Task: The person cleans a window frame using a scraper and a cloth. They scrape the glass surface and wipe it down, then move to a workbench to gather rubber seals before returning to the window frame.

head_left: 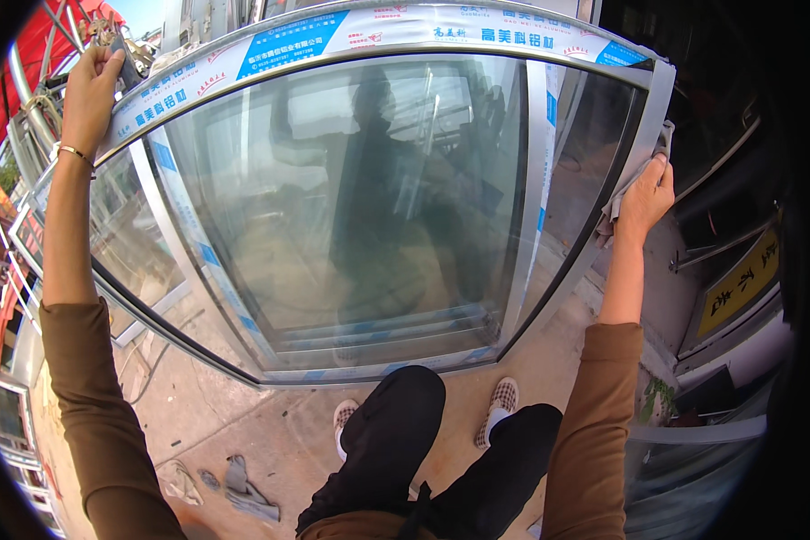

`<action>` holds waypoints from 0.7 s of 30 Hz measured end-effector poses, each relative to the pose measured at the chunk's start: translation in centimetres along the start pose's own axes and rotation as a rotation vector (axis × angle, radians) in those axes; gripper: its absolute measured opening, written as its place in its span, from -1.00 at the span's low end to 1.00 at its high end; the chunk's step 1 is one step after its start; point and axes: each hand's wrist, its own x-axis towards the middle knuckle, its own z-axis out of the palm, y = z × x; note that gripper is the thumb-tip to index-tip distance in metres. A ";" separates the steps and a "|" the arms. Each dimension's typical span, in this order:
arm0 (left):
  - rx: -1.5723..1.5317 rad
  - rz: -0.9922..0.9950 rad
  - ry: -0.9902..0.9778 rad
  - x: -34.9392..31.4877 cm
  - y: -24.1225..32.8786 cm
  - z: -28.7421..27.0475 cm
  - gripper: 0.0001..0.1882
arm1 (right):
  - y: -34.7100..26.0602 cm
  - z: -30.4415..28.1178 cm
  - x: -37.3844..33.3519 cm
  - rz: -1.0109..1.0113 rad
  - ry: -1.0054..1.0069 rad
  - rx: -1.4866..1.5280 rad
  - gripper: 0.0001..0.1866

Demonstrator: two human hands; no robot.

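A large glazed window frame [652, 99] of silver metal stands upright in front of me, with printed blue-and-white protective film along its top. My left hand [90, 94] is closed at the frame's upper left corner; a dark grey piece shows beside the fingertips, and its kind is unclear. On the right side, my right hand [646, 198] grips a grey cloth [610, 216] against the frame's outer edge. The glass pane [270, 225] reflects a dark figure and bright sky. Through it show more frame bars with blue-striped film.
The frame's lower edge meets the concrete floor [288, 423] just ahead of my checkered shoes [504, 396]. Grey rags [247, 490] lie at lower left. Metal frames [9, 423] stand far left beneath red fabric [45, 54]. A yellow sign board [738, 283] leans at right.
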 end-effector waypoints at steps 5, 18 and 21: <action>-0.077 -0.022 -0.037 -0.1 -0.5 0.0 -0.74 | 0.7 -0.2 0.3 -0.004 -0.062 0.145 -0.61; 0.027 -0.126 0.004 2.3 -9.6 -0.4 -0.56 | 7.6 7.1 3.4 -0.164 -0.871 -0.144 -0.64; 0.019 -0.169 -0.038 2.0 -7.4 1.1 -0.64 | 8.5 13.6 4.2 -0.701 -0.893 0.036 -0.69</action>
